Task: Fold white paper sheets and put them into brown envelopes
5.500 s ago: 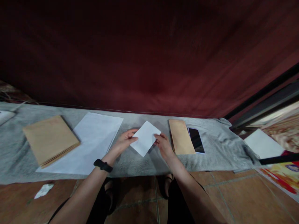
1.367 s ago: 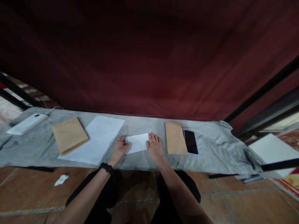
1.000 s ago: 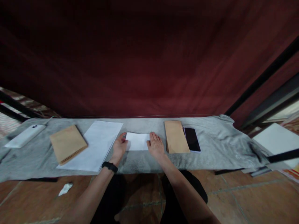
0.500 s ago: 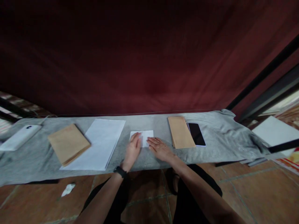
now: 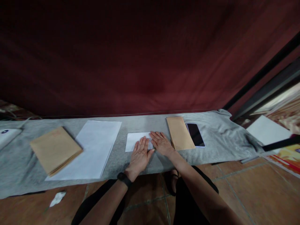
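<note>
A small white sheet of paper (image 5: pixel 131 140), apparently folded, lies flat on the grey cloth in front of me. My left hand (image 5: pixel 140 155) rests flat on its lower middle, fingers stretched out and pointing away from me; a dark band is on the wrist. Across the paper's right end lies my right hand (image 5: pixel 161 143), palm down with extended fingers. The thumb of the left hand is close to the right hand. Both hands cover much of the paper's right half, so its edge there is partly hidden.
Left of the hands is a stack of large white sheets (image 5: pixel 96 150), partly under brown envelopes (image 5: pixel 56 148). More brown envelopes (image 5: pixel 180 134) lie to the right, beside a phone (image 5: pixel 196 135). A white device (image 5: pixel 8 137) sits far left. A red curtain (image 5: pixel 150 68) hangs behind the cloth-covered surface (image 5: pixel 222 140).
My left hand has moved right and flattened on the paper. My right hand has shifted slightly forward over the paper's right end. The view has turned a little.
</note>
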Demonstrator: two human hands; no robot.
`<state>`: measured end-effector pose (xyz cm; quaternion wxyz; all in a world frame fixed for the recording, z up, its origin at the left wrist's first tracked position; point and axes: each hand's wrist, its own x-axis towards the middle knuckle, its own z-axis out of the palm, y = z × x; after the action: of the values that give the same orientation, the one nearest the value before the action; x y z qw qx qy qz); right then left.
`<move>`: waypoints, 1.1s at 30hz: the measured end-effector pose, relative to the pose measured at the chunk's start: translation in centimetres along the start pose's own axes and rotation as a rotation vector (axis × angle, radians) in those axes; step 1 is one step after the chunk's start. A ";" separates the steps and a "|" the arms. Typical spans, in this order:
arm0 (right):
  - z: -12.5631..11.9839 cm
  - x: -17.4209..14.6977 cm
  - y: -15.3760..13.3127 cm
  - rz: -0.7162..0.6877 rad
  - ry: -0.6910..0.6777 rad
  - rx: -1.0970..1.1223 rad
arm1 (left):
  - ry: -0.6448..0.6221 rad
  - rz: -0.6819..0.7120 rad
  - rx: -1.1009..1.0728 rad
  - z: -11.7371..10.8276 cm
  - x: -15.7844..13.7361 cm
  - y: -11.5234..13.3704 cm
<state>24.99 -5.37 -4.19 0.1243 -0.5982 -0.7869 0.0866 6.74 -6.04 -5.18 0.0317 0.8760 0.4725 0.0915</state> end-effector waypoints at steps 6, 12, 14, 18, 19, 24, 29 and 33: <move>0.4 1.2 -0.3 0.096 0.026 -0.027 | 0.001 -0.075 0.020 -0.3 1.7 -1.8; 0.6 1.3 -0.3 0.109 0.018 -0.036 | -0.004 -0.226 0.059 -0.2 2.1 -3.1; 0.4 1.3 -0.5 0.113 0.025 -0.033 | -0.004 -0.270 0.066 -0.4 2.0 -3.5; 0.4 1.3 -2.1 0.046 0.042 -0.006 | -0.001 -0.263 0.053 -0.7 1.6 -4.2; 0.6 1.2 -2.7 0.011 0.037 0.004 | 0.000 -0.254 0.046 -0.7 1.5 -4.3; 1.9 1.0 -4.9 -0.071 0.002 0.009 | 0.000 -0.230 0.044 -0.8 1.2 -4.6; 2.4 1.1 -4.4 -0.002 0.031 -0.033 | 0.005 -0.231 0.049 -1.0 1.0 -4.7; 2.5 1.0 -3.7 0.028 0.043 -0.067 | 0.027 -0.280 0.061 -1.0 0.9 -4.9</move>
<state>20.55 -5.38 -5.43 0.1199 -0.6145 -0.7782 0.0493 3.00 -2.65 -4.82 0.0110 0.8006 0.5932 0.0834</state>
